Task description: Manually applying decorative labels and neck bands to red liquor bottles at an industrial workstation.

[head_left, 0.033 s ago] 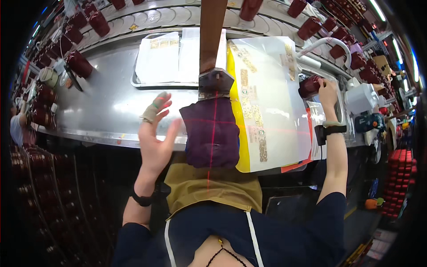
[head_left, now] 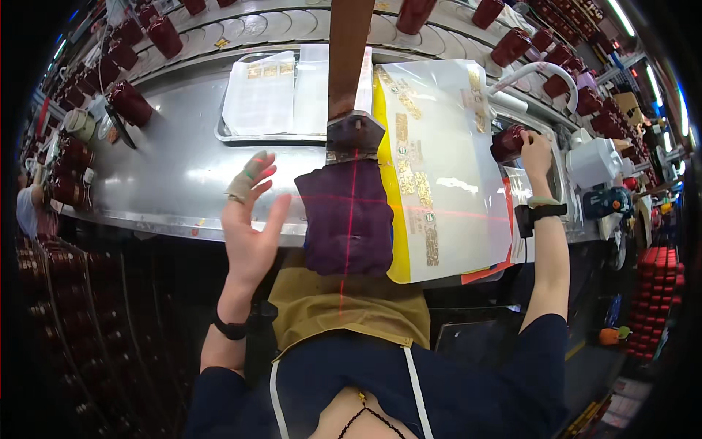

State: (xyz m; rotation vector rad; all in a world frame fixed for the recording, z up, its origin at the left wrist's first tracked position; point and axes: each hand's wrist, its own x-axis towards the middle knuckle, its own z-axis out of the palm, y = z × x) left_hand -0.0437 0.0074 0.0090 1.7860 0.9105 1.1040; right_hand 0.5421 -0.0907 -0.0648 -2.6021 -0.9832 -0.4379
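Note:
At the right of the bench, my right hand (head_left: 537,152) is closed on the end of a dark red, glossy jar (head_left: 507,144), which lies tilted beside the sink. My left hand (head_left: 251,219) hovers over the bench's front edge, empty, its fingers apart and some wrapped in a pale covering. To the right of that hand, a folded purple cloth (head_left: 349,219) covers a support at the front edge, with red laser lines crossing it. A clear sheet with gold printed decals (head_left: 461,175) lies between the cloth and the jar.
A brown upright post (head_left: 347,66) rises behind the cloth. White decal sheets (head_left: 256,99) lie in a metal tray (head_left: 274,140). A white curved tap (head_left: 537,67) stands by the sink. Dark red jars (head_left: 163,38) line the conveyor (head_left: 256,28) behind; another jar (head_left: 130,104) stands at left.
My left hand has shifted slightly left, away from the purple cloth. My right hand has moved only a little, still on the jar.

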